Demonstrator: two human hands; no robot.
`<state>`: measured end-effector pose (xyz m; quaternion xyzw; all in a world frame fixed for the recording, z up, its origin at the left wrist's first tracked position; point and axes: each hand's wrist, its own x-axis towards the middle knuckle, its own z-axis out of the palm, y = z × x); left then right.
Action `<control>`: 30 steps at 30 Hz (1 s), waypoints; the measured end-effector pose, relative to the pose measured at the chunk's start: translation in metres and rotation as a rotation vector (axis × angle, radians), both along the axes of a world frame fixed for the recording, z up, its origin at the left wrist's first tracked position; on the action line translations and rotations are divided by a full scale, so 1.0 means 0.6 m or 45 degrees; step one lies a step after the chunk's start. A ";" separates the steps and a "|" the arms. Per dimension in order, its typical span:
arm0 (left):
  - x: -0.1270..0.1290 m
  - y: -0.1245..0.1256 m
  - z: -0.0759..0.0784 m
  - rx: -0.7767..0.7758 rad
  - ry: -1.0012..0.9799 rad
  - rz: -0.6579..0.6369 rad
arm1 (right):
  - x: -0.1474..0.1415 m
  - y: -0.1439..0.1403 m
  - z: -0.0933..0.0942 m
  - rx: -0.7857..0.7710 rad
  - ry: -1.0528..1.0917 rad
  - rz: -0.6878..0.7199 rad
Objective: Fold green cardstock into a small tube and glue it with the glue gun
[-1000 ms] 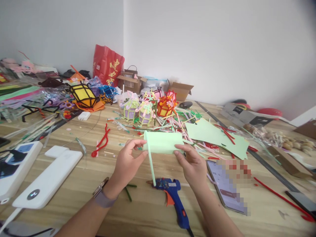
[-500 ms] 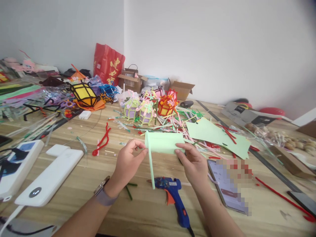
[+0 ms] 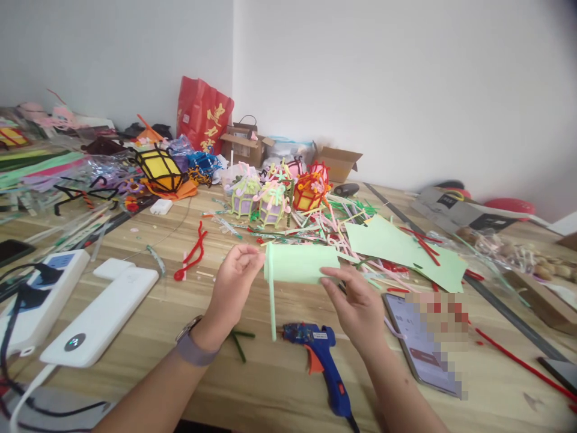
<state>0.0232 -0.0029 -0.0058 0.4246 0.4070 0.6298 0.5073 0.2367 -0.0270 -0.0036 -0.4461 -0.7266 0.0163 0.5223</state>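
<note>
I hold a light green rolled paper piece [image 3: 301,263] above the wooden table [image 3: 279,385], with a thin green strip [image 3: 272,307] hanging down from its left end. My left hand [image 3: 234,281] pinches the left end of the roll. My right hand [image 3: 356,304] grips its right end with thumb and fingers. A blue hot glue gun [image 3: 321,361] lies on the table just below the hanging strip, between my forearms.
A phone [image 3: 421,346] lies right of my right hand. Green paper sheets [image 3: 401,246], small pipe-cleaner lanterns [image 3: 270,201] and scattered strips lie beyond. A white power strip [image 3: 101,316] and cables sit at the left, red pipe cleaners [image 3: 193,252] nearby, cardboard boxes at the back.
The view has shifted slightly; the roll is turned a little so the strip hangs straighter down. Both hands keep their hold on the paper.
</note>
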 end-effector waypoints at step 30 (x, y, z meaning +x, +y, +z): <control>-0.009 0.010 0.003 -0.142 -0.205 -0.042 | -0.010 -0.011 0.006 0.125 -0.237 0.012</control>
